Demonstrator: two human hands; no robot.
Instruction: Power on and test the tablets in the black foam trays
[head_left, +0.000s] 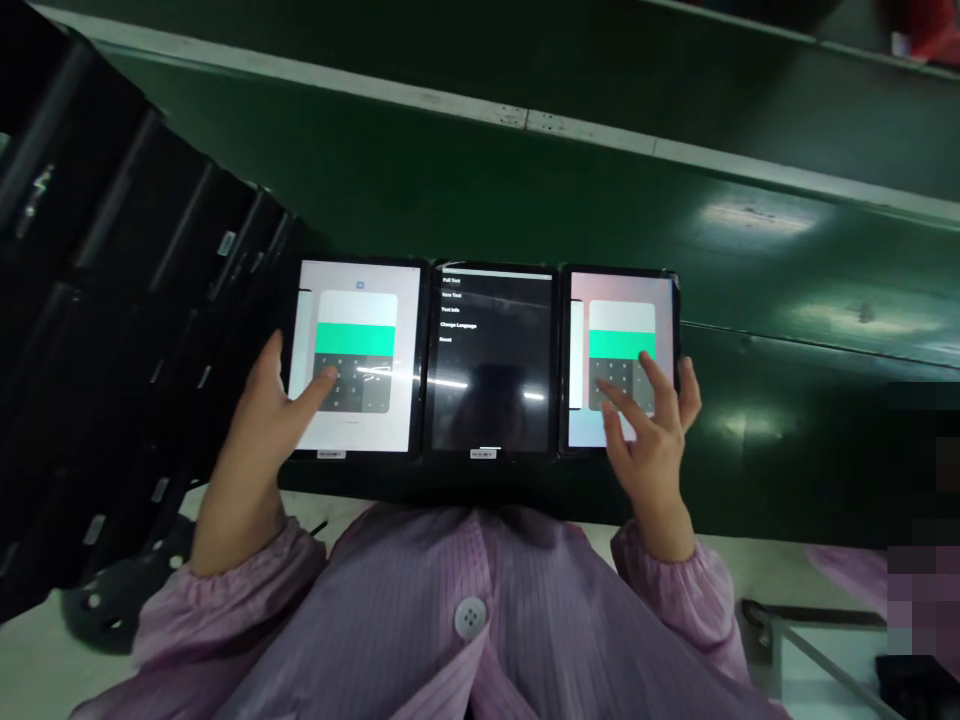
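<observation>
- Middle tablet (493, 375): face up at centre, white menu text on black.
- Left tablet (356, 340): face up at nine o'clock, pale screen, green-banded keypad card.
- Right tablet (619, 342): face up at three o'clock, similar card, pinkish-to-blue background.

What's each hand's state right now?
Left hand: thumb over the left tablet; whether it grips the edge can't be told.
Right hand: open, fingers spread over the right tablet, holding nothing.
</observation>
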